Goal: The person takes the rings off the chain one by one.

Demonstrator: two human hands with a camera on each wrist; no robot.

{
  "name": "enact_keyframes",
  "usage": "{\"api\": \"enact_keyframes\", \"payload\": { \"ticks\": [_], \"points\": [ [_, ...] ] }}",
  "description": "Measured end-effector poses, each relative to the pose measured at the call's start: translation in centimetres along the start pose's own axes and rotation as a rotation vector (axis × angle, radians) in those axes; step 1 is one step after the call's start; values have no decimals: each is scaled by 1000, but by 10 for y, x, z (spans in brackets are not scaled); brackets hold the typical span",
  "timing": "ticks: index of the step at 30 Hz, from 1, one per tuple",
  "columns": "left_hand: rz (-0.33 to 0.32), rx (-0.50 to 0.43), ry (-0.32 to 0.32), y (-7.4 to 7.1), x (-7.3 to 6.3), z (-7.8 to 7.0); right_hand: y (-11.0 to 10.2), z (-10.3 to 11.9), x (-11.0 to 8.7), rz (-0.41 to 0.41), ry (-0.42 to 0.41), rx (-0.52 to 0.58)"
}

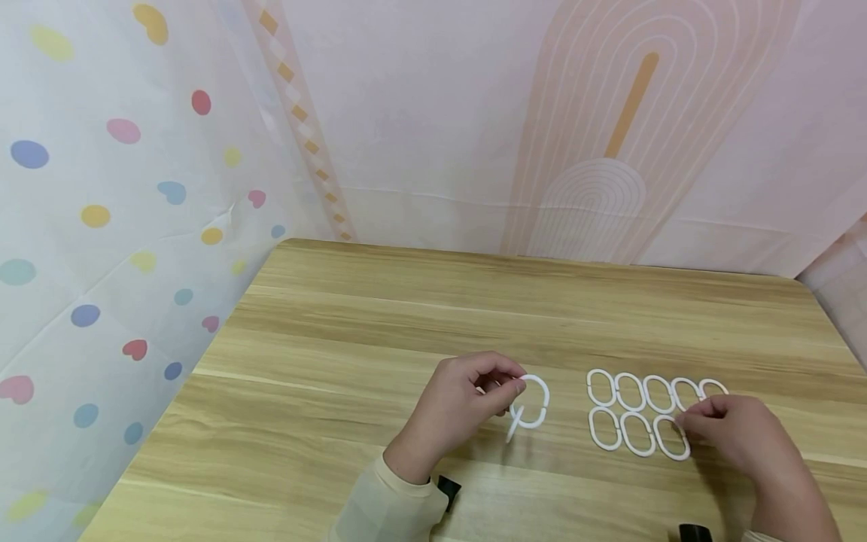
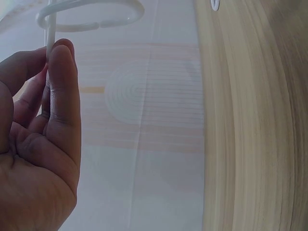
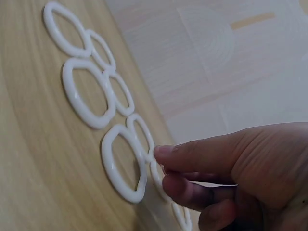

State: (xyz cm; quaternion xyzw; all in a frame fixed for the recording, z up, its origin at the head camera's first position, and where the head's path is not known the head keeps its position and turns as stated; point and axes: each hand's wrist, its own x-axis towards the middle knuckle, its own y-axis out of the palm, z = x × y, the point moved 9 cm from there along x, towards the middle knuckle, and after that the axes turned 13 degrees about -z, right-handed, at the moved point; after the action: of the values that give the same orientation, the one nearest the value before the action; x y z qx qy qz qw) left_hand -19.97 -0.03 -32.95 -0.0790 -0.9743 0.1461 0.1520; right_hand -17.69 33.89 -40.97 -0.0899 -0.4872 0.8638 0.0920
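Note:
My left hand (image 1: pixel 467 395) is raised over the table, with thumb and fingertips pinching a white plastic chain link (image 1: pixel 546 393). A second white link (image 1: pixel 512 426) hangs hooked through it at a different angle. In the left wrist view, one link (image 2: pixel 118 23) juts out sideways above the fingertips. My right hand (image 1: pixel 741 429) hovers at the right end of two rows of loose white links. Its thumb and fingers are loosely bent, apart from each other, close to the end link (image 1: pixel 685 454) of the near row. No link shows between them in the right wrist view (image 3: pixel 122 163).
Several links, such as this one (image 1: pixel 601 388), lie flat in two rows on the wooden table (image 1: pixel 305 421), nearly touching one another. A patterned cloth (image 1: pixel 433 113) hangs behind the table, and a dotted cloth (image 1: pixel 156 226) hangs at the left. Black wrist-mounted pieces (image 1: pixel 448 491) sit below the hands.

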Motion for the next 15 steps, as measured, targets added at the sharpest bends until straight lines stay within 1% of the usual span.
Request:
{"api": "enact_keyframes", "payload": {
  "ticks": [4, 7, 15],
  "points": [
    [4, 11, 0, 1, 0, 0, -7, 8, -1, -54, -5, 22],
    [6, 6, 2, 1, 0, -1, -9, 16, -3, -78, -10, 34],
    [9, 14, 16, 2, 1, -3, -8, 35, -8, -85, -27, 59]
  ]
}}
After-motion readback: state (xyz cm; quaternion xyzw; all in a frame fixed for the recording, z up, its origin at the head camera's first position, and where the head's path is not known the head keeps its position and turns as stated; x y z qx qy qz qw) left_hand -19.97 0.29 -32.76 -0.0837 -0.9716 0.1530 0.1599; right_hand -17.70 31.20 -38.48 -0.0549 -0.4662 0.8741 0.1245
